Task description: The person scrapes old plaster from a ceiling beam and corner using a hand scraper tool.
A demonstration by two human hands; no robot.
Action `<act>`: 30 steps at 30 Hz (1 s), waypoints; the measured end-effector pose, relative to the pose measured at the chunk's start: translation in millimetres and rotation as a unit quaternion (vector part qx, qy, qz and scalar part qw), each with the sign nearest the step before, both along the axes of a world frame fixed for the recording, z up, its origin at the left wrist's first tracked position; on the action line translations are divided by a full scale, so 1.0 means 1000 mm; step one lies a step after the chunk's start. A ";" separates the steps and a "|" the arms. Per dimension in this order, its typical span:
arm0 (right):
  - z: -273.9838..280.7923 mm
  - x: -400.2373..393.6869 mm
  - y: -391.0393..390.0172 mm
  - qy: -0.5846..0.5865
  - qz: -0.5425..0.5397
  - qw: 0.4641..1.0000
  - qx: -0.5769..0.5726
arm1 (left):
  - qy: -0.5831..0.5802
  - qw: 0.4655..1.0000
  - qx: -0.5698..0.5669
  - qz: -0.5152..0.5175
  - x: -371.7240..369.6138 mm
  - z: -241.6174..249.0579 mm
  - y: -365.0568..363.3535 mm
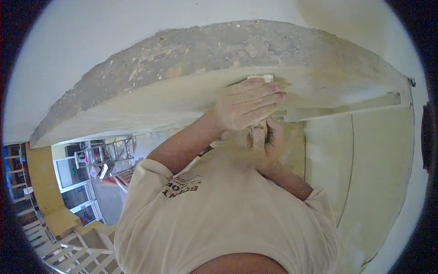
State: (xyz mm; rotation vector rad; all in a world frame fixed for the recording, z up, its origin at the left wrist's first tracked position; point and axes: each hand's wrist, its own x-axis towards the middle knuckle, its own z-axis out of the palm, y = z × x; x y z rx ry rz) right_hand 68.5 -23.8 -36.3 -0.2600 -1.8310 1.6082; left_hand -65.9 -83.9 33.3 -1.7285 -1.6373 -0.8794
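My left hand [248, 104] lies flat, fingers stretched out side by side, over a pale, dust-coated block [261, 77] whose end shows past the fingertips. The block is up against the smooth plastered underside [182, 93] of a curved arch. Just below, my right hand [270, 145] is closed, thumb raised, around a dusty whitish piece [259, 124] mostly hidden by both hands. I cannot tell if this piece and the block are one tool. Fine dust covers my hands and forearms.
A rough grey, flaking band [219, 48] edges the arch above. To the right are a recessed strip [351, 108] and pale wall panels [374, 164]. Lower left, far below, are a metal frame [112, 153], a white-framed window [77, 187] and wooden slats [82, 255].
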 end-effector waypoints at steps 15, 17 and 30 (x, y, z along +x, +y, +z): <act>0.018 -0.007 0.001 0.031 -0.022 0.999 0.022 | 0.033 0.999 0.016 -0.023 -0.006 0.007 0.007; 0.018 -0.005 0.000 0.027 -0.031 0.999 0.001 | -0.010 0.999 0.013 -0.043 -0.007 0.018 0.005; 0.019 -0.003 0.003 -0.010 0.001 1.000 0.013 | -0.014 0.999 0.026 -0.015 -0.002 0.000 0.003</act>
